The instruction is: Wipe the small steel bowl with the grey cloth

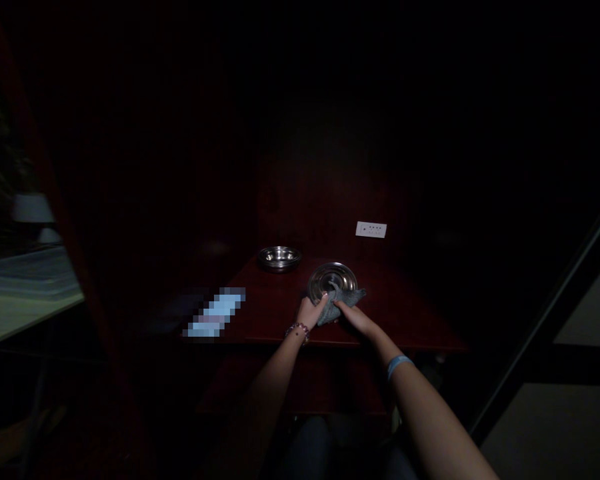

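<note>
As a gray cloth (351, 297) lies across its near rim, a shiny metal bowl (338, 272) is held tilted over the red worktop (267, 308), nearer than and right of a bowl stack (279, 268). The left hand (311, 311) has its grip closed at the bowl's near edge; the right hand (357, 319) clasps the cloth against it, lower fingers largely hidden.

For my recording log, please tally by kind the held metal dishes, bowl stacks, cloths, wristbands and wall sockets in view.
Held metal dish: 1
Stack of metal bowls: 1 (number nested unclear)
Cloth: 1
Wristbands: 2 (beaded bracelet, blue band)
Wall socket: 1
Total, counting the stack as one: 6
</note>
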Action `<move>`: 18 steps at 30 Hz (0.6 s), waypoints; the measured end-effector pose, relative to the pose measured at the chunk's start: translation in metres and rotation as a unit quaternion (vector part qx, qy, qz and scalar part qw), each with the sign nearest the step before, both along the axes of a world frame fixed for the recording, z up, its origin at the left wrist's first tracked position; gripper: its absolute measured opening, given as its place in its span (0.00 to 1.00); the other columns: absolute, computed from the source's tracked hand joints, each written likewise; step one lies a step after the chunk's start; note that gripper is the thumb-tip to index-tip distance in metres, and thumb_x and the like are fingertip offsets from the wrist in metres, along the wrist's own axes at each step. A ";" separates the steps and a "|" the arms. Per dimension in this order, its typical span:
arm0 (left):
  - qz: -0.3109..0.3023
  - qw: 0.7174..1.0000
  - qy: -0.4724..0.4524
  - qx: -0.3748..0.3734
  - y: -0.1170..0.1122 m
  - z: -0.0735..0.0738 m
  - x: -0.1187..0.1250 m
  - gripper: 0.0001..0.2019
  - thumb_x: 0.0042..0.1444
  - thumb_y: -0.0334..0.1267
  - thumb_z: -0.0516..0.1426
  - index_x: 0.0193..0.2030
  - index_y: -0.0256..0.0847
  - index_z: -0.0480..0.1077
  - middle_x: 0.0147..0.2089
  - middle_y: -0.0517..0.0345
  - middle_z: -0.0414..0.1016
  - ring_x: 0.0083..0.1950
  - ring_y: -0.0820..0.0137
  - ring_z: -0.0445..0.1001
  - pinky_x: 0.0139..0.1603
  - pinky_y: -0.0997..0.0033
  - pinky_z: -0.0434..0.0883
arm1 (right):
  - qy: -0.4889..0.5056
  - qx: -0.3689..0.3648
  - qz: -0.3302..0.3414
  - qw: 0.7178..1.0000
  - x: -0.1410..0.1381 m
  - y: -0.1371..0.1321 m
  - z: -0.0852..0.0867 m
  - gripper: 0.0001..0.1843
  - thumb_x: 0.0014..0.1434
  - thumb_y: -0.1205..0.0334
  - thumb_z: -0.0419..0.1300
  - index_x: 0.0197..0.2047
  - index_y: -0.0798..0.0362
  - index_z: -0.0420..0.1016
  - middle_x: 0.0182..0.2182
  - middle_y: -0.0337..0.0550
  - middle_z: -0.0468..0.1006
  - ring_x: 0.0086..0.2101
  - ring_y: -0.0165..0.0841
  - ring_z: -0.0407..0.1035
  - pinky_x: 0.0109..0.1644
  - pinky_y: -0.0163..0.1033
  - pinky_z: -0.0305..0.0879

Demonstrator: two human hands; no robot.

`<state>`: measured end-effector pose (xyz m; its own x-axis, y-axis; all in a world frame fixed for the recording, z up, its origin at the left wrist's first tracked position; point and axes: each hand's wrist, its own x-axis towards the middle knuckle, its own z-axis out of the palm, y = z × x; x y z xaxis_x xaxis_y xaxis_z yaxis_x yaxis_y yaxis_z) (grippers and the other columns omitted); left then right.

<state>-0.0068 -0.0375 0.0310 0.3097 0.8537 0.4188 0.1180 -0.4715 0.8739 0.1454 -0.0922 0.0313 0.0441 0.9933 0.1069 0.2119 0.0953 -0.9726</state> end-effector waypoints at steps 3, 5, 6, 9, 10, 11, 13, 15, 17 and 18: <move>-0.002 1.000 0.003 -0.005 0.000 0.000 0.000 0.18 0.56 0.45 0.55 0.47 0.36 0.74 0.45 0.49 0.79 0.47 0.67 0.77 0.46 0.73 0.72 | 0.010 -0.028 -0.010 1.000 0.000 0.000 0.001 0.24 0.56 0.44 0.54 0.44 0.54 0.75 0.33 0.48 0.77 0.32 0.37 0.70 0.39 0.41 0.64; -0.003 1.000 0.003 -0.010 0.000 0.000 0.000 0.18 0.56 0.46 0.55 0.47 0.38 0.74 0.46 0.51 0.79 0.48 0.67 0.77 0.47 0.75 0.71 | 0.015 -0.026 -0.011 1.000 -0.001 -0.001 0.003 0.23 0.56 0.44 0.54 0.44 0.54 0.75 0.34 0.47 0.77 0.32 0.36 0.70 0.39 0.40 0.64; -0.004 1.000 0.002 -0.011 0.000 0.000 0.000 0.18 0.56 0.46 0.55 0.47 0.38 0.74 0.47 0.51 0.79 0.49 0.68 0.76 0.48 0.75 0.71 | 0.017 -0.025 -0.010 0.999 -0.002 -0.001 0.003 0.23 0.56 0.44 0.54 0.45 0.54 0.75 0.34 0.47 0.77 0.32 0.36 0.69 0.39 0.40 0.64; -0.009 1.000 -0.006 -0.009 -0.001 0.000 0.001 0.18 0.54 0.45 0.57 0.48 0.37 0.73 0.48 0.51 0.78 0.50 0.67 0.75 0.50 0.74 0.71 | 0.025 -0.029 -0.010 0.999 -0.003 -0.002 0.004 0.23 0.57 0.46 0.54 0.45 0.56 0.74 0.34 0.48 0.77 0.32 0.35 0.69 0.39 0.40 0.64; -0.010 1.000 -0.010 -0.008 -0.001 0.000 0.001 0.18 0.54 0.44 0.57 0.49 0.37 0.73 0.49 0.50 0.77 0.50 0.67 0.75 0.50 0.74 0.71 | 0.028 -0.031 -0.010 0.999 -0.003 -0.003 0.005 0.23 0.57 0.46 0.54 0.45 0.57 0.74 0.34 0.48 0.77 0.32 0.35 0.69 0.39 0.39 0.63; -0.008 1.000 -0.012 -0.008 -0.002 0.001 0.001 0.18 0.54 0.43 0.58 0.49 0.36 0.73 0.49 0.49 0.77 0.50 0.66 0.75 0.50 0.73 0.71 | 0.031 -0.031 -0.011 0.999 -0.003 -0.004 0.005 0.23 0.57 0.47 0.54 0.44 0.57 0.74 0.34 0.47 0.77 0.32 0.35 0.69 0.39 0.39 0.63; -0.002 1.000 -0.010 -0.008 -0.002 0.001 0.000 0.18 0.54 0.42 0.57 0.49 0.36 0.73 0.48 0.49 0.78 0.50 0.66 0.76 0.49 0.72 0.71 | 0.034 -0.029 -0.007 0.999 -0.003 -0.006 0.006 0.21 0.56 0.47 0.54 0.43 0.55 0.75 0.34 0.46 0.77 0.32 0.34 0.68 0.40 0.39 0.63; 0.005 1.000 -0.001 -0.009 -0.002 0.001 0.000 0.17 0.55 0.43 0.57 0.48 0.37 0.73 0.47 0.50 0.78 0.49 0.66 0.76 0.49 0.72 0.71 | 0.036 -0.029 0.003 0.999 -0.003 -0.008 0.007 0.20 0.55 0.48 0.56 0.43 0.54 0.75 0.34 0.44 0.77 0.33 0.34 0.69 0.41 0.38 0.63; 0.006 1.000 0.004 -0.008 -0.001 0.000 0.000 0.16 0.54 0.43 0.57 0.47 0.37 0.73 0.47 0.52 0.78 0.49 0.66 0.76 0.50 0.72 0.71 | 0.034 -0.032 0.008 0.999 -0.003 -0.011 0.009 0.19 0.54 0.49 0.57 0.43 0.53 0.75 0.34 0.44 0.77 0.34 0.34 0.69 0.41 0.39 0.63; 0.005 1.000 0.004 -0.006 0.000 0.000 0.000 0.17 0.54 0.43 0.57 0.48 0.38 0.73 0.48 0.52 0.78 0.50 0.67 0.76 0.50 0.71 0.71 | 0.033 -0.033 0.010 0.999 -0.003 -0.011 0.010 0.19 0.53 0.50 0.58 0.43 0.53 0.75 0.35 0.45 0.77 0.34 0.35 0.69 0.41 0.39 0.63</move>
